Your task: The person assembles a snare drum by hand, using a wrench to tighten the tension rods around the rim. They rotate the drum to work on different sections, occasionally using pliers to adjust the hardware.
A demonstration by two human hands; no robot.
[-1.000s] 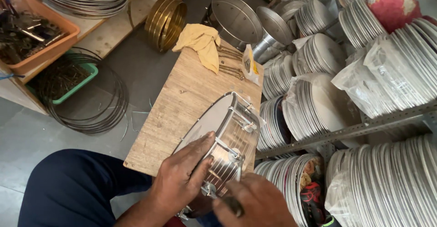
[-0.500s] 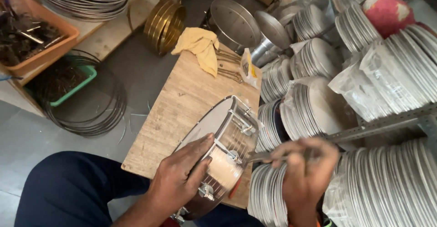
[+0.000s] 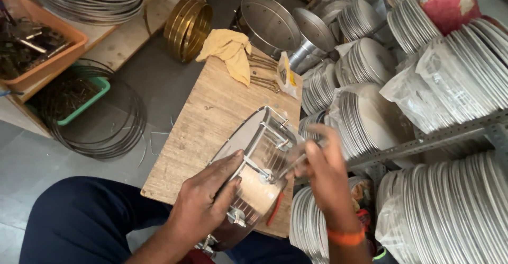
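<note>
Steel drum (image 3: 259,174) w/ chrome tension rods lies tilted on its side at the near end of the wooden desk (image 3: 201,121), its head facing left. Left hand (image 3: 203,203) is spread flat over the shell, fingers wrapped round the rim, pinning it. Right hand (image 3: 325,171) was down low by the drum 1 s ago, then swung out toward the racks; now it's back at the shell, fingers pinched on a thin metal rod or key (image 3: 293,163) (blurred, can't tell which) aimed at a lug (image 3: 266,177). Reads as a tool fetched and work on the lug resuming. Red-handled tool (image 3: 275,208) lies on the desk just under that hand.

Packaging: small clear plastic bag w/ yellow label (image 3: 286,76) stands at the desk's far edge beside loose rods; yellow cloth (image 3: 230,49) near it. Clear plastic wrap (image 3: 418,89) covers some drumhead stacks on the right-hand shelf.
</note>
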